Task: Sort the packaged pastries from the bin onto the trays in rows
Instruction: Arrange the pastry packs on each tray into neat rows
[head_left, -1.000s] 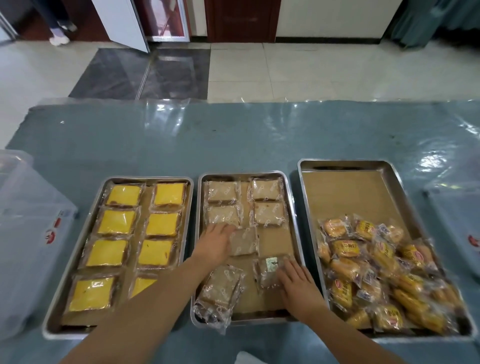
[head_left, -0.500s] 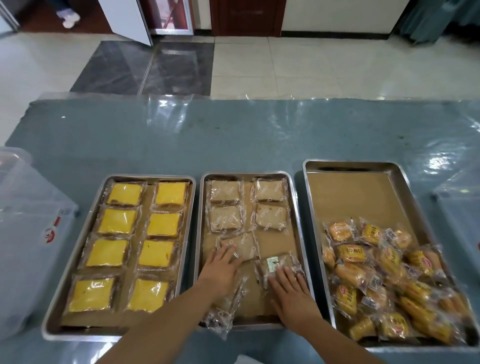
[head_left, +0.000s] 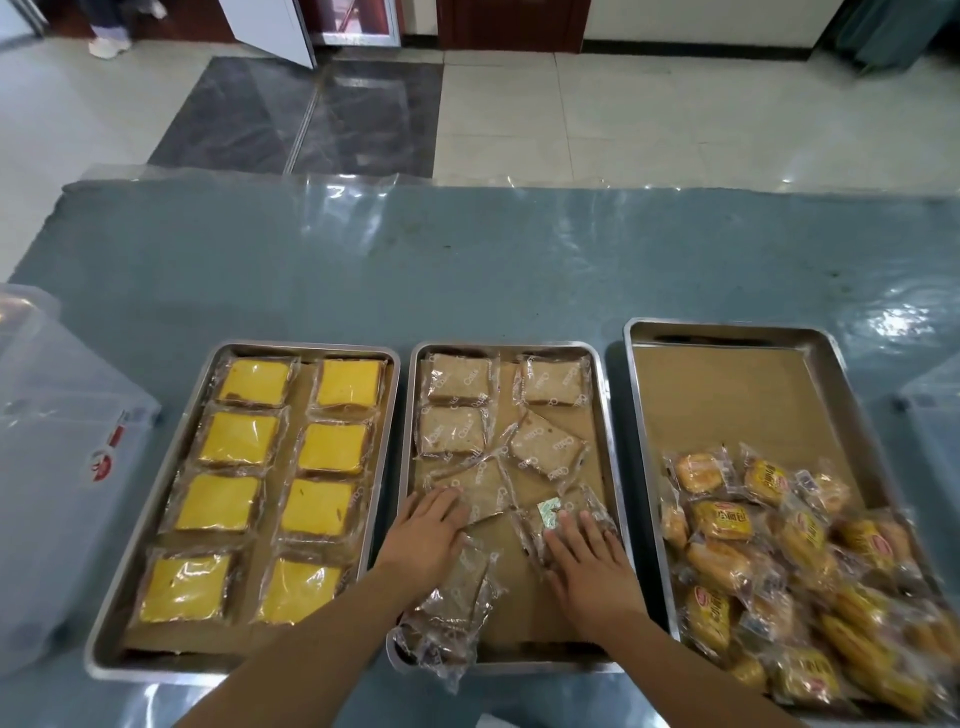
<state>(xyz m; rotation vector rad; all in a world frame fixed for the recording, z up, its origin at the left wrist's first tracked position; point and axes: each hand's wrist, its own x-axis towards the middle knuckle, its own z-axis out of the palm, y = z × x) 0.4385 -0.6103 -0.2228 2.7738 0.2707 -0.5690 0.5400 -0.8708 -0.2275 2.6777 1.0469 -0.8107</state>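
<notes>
I'm pressing flat, uncurled fingers of my left hand (head_left: 428, 538) and right hand (head_left: 589, 558) on brown wrapped pastries (head_left: 480, 491) in the middle tray (head_left: 602, 415). They're looking light, soft, with slippery film; I'm judging edge seams best for pinching.

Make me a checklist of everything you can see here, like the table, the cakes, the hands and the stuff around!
Surface: blue table under clear plastic film.
Job's things: left tray holds eight yellow cakes in two rows; middle tray holds brown cakes, some neat, some crooked; right tray holds a heap of orange buns.
Clutter: clear bin at left, another at right edge.
Grips: left hand and right hand rest flat on brown cakes.
Cables: nothing seen.
Surroundings: tiled floor, doorway.
</notes>
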